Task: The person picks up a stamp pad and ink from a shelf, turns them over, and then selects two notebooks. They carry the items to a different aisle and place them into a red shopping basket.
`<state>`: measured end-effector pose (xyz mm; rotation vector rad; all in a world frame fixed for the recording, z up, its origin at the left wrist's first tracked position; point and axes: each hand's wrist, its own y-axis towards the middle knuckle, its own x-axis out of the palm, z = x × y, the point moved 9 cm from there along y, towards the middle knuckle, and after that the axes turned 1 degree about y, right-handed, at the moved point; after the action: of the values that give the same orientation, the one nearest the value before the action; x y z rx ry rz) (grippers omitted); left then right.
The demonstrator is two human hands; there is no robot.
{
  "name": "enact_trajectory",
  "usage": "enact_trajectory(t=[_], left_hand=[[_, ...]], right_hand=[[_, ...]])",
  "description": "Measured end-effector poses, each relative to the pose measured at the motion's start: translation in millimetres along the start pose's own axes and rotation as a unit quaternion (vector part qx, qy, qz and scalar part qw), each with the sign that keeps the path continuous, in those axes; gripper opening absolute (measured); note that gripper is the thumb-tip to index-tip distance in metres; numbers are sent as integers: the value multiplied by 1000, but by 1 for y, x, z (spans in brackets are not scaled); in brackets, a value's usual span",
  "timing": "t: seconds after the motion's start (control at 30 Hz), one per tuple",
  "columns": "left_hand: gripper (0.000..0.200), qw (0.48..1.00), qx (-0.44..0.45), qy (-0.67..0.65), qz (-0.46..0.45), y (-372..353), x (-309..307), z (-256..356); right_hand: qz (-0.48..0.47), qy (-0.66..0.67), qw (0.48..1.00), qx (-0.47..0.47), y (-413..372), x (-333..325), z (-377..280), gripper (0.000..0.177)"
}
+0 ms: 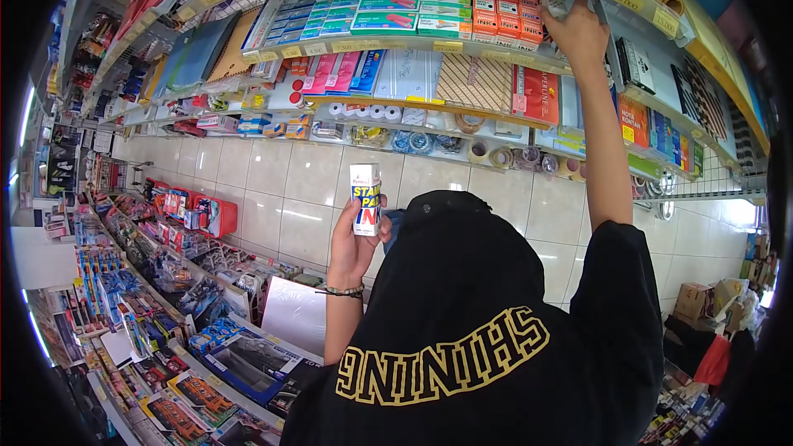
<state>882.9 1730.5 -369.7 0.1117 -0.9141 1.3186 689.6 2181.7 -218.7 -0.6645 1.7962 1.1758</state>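
Note:
My left hand (353, 249) holds a white box (365, 198) upright, with "STAMP PAD INK" printed on its front in yellow, blue and red. Its fingers are wrapped around the lower part of the box. My right hand (580, 31) is stretched out to the upper shelf, just right of the stacked orange and white ink boxes (507, 8). The fingers there look spread, near something clear and shiny; their tips are partly hard to make out. Green and white boxes (388, 8) stand left of the orange ones.
Price tags line the shelf edge (396, 45). Books and folders (471, 78) lie on the shelf below, above rolls of tape (500, 157). A red basket (223, 219) with goods stands on the tiled floor (310, 182). Packaged goods fill the lower left; cartons (694, 301) sit at right.

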Motion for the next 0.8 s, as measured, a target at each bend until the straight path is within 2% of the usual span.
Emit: enact_trajectory(t=[0.07, 0.3, 0.37, 0.6, 0.8], left_hand=[[45, 1000, -2, 2, -15, 2, 5, 0], [43, 999, -4, 22, -24, 6, 12, 0], [43, 999, -5, 21, -30, 7, 15, 1], [42, 999, -10, 8, -33, 11, 13, -2], [41, 999, -19, 26, -40, 15, 19, -8]], right_hand=[[47, 46, 998, -16, -1, -3, -1, 71], [66, 71, 995, -26, -2, -8, -3, 66], [122, 70, 989, -35, -4, -21, -3, 59], [162, 105, 980, -44, -12, -42, 8, 48], [247, 160, 947, -132, -41, -76, -2, 37]])
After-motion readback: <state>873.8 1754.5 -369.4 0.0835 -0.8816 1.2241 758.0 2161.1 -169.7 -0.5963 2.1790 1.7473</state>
